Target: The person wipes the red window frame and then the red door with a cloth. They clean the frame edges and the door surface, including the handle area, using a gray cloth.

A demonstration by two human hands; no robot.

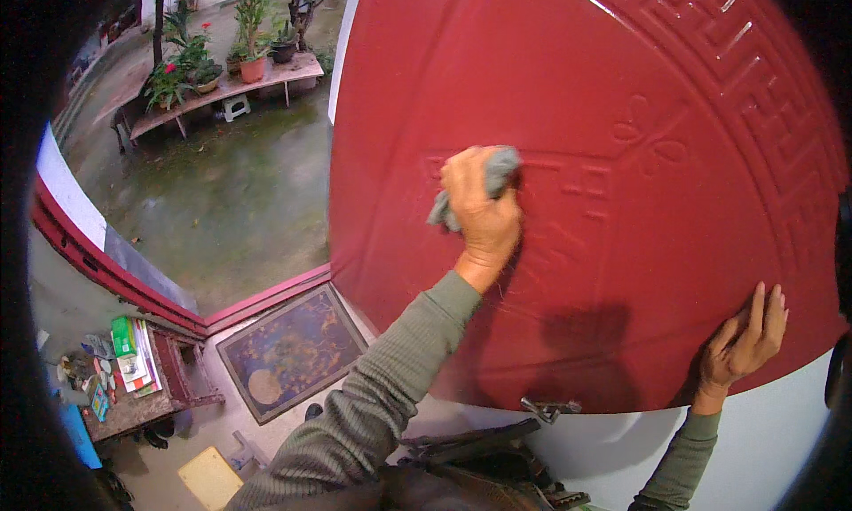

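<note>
A red door panel (413, 78) with embossed lines and a fret pattern fills most of the view. My left hand (482, 201) grips a crumpled grey cloth (502, 168) against the middle of this panel, beside a raised angular motif. Part of the cloth is hidden beneath my fingers. Farther right, my right hand (745, 334) is spread with nothing in it. It lies close against the panel near its lower edge; whether the whole palm touches I cannot tell. A metal door handle (551, 408) juts out at the panel's edge, between my two arms.
Left of the panel, a doorway with a red sill (266, 296) gives onto a wet yard. Inside it lies a dark patterned doormat (293, 351). A cluttered small table (133, 414) stands at lower left, near a yellow stool top (210, 479). Outside, a bench (226, 91) holds potted plants.
</note>
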